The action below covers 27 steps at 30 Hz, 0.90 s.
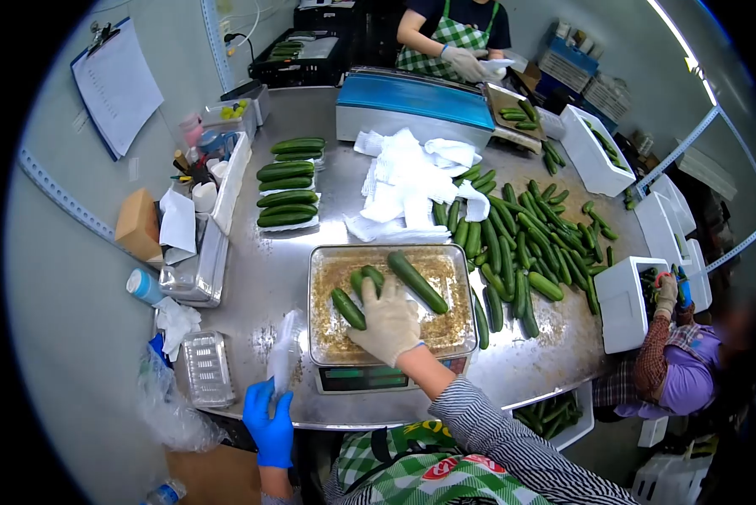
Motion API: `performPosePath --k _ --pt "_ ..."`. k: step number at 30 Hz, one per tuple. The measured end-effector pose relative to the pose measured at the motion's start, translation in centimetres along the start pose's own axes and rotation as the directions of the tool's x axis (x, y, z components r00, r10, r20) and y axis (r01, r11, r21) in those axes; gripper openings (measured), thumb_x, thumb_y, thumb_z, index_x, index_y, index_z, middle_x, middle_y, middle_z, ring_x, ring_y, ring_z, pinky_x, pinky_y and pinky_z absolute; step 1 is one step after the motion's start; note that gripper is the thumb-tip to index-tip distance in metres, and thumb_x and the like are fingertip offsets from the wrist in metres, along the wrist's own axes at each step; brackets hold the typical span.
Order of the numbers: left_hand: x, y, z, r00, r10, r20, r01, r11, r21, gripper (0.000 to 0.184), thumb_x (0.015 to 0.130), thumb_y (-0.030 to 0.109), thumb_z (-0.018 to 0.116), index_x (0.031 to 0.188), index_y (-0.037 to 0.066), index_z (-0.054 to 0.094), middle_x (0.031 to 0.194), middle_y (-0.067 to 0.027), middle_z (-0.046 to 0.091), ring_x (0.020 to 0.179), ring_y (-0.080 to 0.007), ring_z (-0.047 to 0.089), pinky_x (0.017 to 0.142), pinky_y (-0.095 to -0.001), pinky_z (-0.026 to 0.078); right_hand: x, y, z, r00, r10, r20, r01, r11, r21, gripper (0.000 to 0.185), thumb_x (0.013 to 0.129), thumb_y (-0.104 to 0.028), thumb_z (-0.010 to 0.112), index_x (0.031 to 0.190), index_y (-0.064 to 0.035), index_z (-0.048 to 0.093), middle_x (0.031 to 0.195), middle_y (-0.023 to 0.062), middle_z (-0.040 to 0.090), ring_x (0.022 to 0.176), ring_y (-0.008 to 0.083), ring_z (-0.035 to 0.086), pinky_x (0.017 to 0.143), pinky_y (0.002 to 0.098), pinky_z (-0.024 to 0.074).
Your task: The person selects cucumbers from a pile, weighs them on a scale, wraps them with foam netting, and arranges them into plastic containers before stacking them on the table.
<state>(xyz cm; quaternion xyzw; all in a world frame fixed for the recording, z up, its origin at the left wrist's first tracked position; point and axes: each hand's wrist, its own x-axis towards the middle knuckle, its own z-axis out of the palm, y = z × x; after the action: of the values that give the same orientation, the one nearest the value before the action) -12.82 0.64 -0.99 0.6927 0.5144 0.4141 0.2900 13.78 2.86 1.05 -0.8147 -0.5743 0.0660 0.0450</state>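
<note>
Several cucumbers (pixel 418 282) lie on the metal tray (pixel 331 261) of a scale (pixel 361 379), at the near side of the tabletop (pixel 245 295). The right hand (pixel 388 322), in a pale glove, reaches over them with its fingers spread, the fingertips at the middle ones; I cannot tell whether its grip has closed on any. The left hand (pixel 268 429), in a blue glove, has a narrow grip around the lower end of a white wrapper (pixel 285 349), just left of the scale. A clear plastic box (pixel 208 369) sits near that hand.

Beyond the tray are white cloths (pixel 407 181), with packed cucumbers (pixel 286 175) to their left and a large loose pile (pixel 546 244) to their right. A gloved person (pixel 441 55) stands at the far side; another person (pixel 689 370), at right, reaches into a white box (pixel 628 307).
</note>
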Motion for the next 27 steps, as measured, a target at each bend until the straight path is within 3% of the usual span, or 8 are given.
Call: performPosePath --k 8,10,12,14,18,22,24,27 --pt "3.0 0.6 -0.4 0.853 0.476 0.213 -0.522 0.79 0.323 0.039 0.07 0.004 0.077 0.106 0.015 0.074 0.092 -0.0039 0.062 0.087 -0.0254 0.058 0.084 -0.0401 0.043 -1.6 2.4 -3.0 0.988 0.019 0.15 -0.041 0.989 0.143 0.097 0.067 -0.036 0.08 0.145 -0.0011 0.035 0.124 0.028 0.052 0.11 0.0439 0.059 0.095 0.0513 0.0477" --pt "3.1 0.1 0.0 0.834 0.5 0.232 -0.551 0.765 0.334 0.037 0.071 0.003 0.074 0.105 0.015 0.074 0.092 -0.0035 0.062 0.086 -0.0246 0.058 0.085 -0.0403 0.043 -2.1 5.1 -2.6 0.992 0.074 0.099 -0.107 0.912 0.397 0.097 0.068 -0.029 0.079 0.147 0.0001 0.032 0.121 0.026 0.055 0.102 0.039 0.063 0.091 0.0441 0.0537" --pt "3.1 -0.2 0.5 0.81 0.523 0.265 -0.586 0.719 0.373 0.035 0.072 0.003 0.071 0.104 0.016 0.074 0.092 -0.0032 0.062 0.089 -0.0232 0.06 0.088 -0.0413 0.041 -2.8 9.4 -0.5 0.966 0.089 0.244 -0.256 0.166 0.952 0.098 0.069 -0.028 0.08 0.15 -0.0022 0.031 0.127 0.0274 0.055 0.112 0.0397 0.061 0.089 0.0452 0.0566" --pt "3.6 0.3 2.4 0.778 0.556 0.293 -0.628 0.688 0.363 0.035 0.072 0.003 0.069 0.103 0.017 0.074 0.094 -0.003 0.063 0.091 -0.0224 0.061 0.091 -0.0426 0.04 -3.9 11.5 0.4 0.982 -0.126 0.139 -0.187 -0.728 0.659 0.098 0.07 -0.027 0.078 0.152 -0.0039 0.03 0.136 0.0288 0.05 0.116 0.0405 0.06 0.091 0.0442 0.0575" --pt "4.5 1.3 7.6 0.705 0.627 0.33 -0.708 0.649 0.279 0.037 0.069 0.002 0.065 0.102 0.017 0.073 0.097 -0.0021 0.064 0.098 -0.0218 0.063 0.096 -0.0445 0.038 -4.3 11.1 -1.5 0.909 -0.333 -0.249 -0.227 -0.899 0.374 0.102 0.068 -0.036 0.078 0.153 -0.0065 0.03 0.141 0.0303 0.044 0.122 0.0421 0.055 0.092 0.0511 0.0545" --pt "5.8 0.8 12.9 0.611 0.652 0.448 -0.777 0.603 0.181 0.034 0.073 0.008 0.064 0.107 0.012 0.069 0.104 -0.0032 0.063 0.105 -0.022 0.061 0.098 -0.0463 0.039 -3.9 11.1 -2.4 0.933 -0.352 -0.073 -0.178 -0.629 0.757 0.103 0.066 -0.027 0.08 0.152 -0.0005 0.029 0.146 0.0241 0.043 0.127 0.0389 0.052 0.1 0.0496 0.0468" --pt "5.5 -0.7 15.2 0.601 0.606 0.52 -0.766 0.622 0.161 0.033 0.075 0.012 0.061 0.107 0.012 0.069 0.107 -0.0054 0.064 0.109 -0.0238 0.059 0.1 -0.0486 0.039 -3.0 10.1 -5.0 0.964 -0.261 0.051 0.049 0.361 0.931 0.107 0.065 -0.029 0.081 0.152 0.0025 0.027 0.148 0.0243 0.042 0.128 0.0337 0.052 0.1 0.0425 0.0475" --pt "5.4 -1.2 15.6 0.587 0.526 0.615 -0.755 0.63 0.182 0.034 0.078 0.01 0.06 0.111 0.012 0.067 0.114 -0.0079 0.065 0.116 -0.0265 0.058 0.106 -0.0495 0.038 -0.8 6.1 -4.6 0.919 -0.391 0.048 0.358 0.879 0.314 0.095 0.071 -0.04 0.079 0.143 0.006 0.036 0.139 0.0329 0.046 0.128 0.0434 0.049 0.107 0.0454 0.0411"
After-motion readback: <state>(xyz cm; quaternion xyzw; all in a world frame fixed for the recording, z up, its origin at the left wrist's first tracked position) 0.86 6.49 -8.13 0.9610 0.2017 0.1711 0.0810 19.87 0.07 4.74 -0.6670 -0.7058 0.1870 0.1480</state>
